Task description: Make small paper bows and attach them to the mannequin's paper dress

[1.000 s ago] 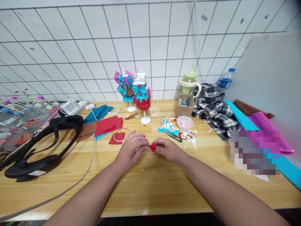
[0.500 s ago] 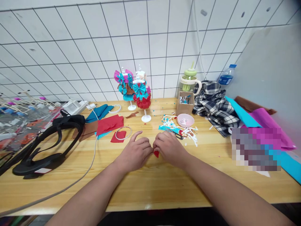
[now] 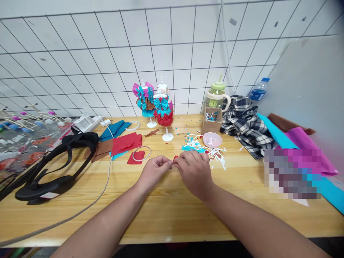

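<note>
Over the middle of the table, my left hand (image 3: pixel 156 170) and my right hand (image 3: pixel 195 173) meet at the fingertips. Between them a small piece of red crepe paper (image 3: pixel 175 157) shows, mostly covered by the fingers. Thumb and forefinger of my left hand pinch at its edge. My right hand is curled round it, knuckles up. Just left of my left hand, a red paper square (image 3: pixel 134 161) lies partly under a thin ring (image 3: pixel 149 156). Beyond my right hand are a turquoise paper strip (image 3: pixel 185 148) and scattered white paper bits (image 3: pixel 219 154).
Small dress stands with ruffled paper (image 3: pixel 164 114) stand at the back. A pink bowl (image 3: pixel 212 140), a cardboard box (image 3: pixel 212 125), a green-lidded cup (image 3: pixel 217 95) and checked cloth (image 3: pixel 247 125) are right. Left are red sheets (image 3: pixel 127 144), a black headset (image 3: pixel 51 186) and a cable (image 3: pixel 103 191).
Both hands have turned, and the red piece now shows above the fingertips instead of below. My left thumb has come down into a pinch. The scene sits slightly lower in view.
</note>
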`<state>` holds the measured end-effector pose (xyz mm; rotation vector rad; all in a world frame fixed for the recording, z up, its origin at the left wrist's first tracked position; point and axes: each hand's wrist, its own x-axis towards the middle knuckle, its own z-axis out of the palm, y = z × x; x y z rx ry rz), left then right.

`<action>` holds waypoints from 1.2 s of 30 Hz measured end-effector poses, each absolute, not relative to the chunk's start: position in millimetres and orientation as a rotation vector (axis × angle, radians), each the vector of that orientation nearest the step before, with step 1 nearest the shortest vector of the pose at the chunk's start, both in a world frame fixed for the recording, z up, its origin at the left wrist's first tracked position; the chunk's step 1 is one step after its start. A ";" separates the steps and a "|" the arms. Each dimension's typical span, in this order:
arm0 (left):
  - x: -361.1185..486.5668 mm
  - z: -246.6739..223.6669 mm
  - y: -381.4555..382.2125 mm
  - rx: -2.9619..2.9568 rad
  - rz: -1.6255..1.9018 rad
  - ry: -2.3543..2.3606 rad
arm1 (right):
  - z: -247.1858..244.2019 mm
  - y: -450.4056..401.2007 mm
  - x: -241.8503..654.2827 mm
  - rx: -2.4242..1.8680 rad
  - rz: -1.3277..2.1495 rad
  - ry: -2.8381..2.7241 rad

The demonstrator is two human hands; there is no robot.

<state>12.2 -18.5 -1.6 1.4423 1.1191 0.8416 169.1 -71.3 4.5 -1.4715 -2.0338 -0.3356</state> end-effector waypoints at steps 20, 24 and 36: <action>5.3 -7.2 -17.1 0.901 0.706 0.847 | -21.6 -42.7 172.1 -1.151 1.296 -1.085; 4.4 -3.8 -17.5 0.949 0.689 0.826 | -21.8 -42.9 175.2 -1.216 1.133 -1.235; -7.2 2.3 -15.8 0.872 0.499 0.759 | -17.3 -45.7 180.1 -1.070 1.268 -1.357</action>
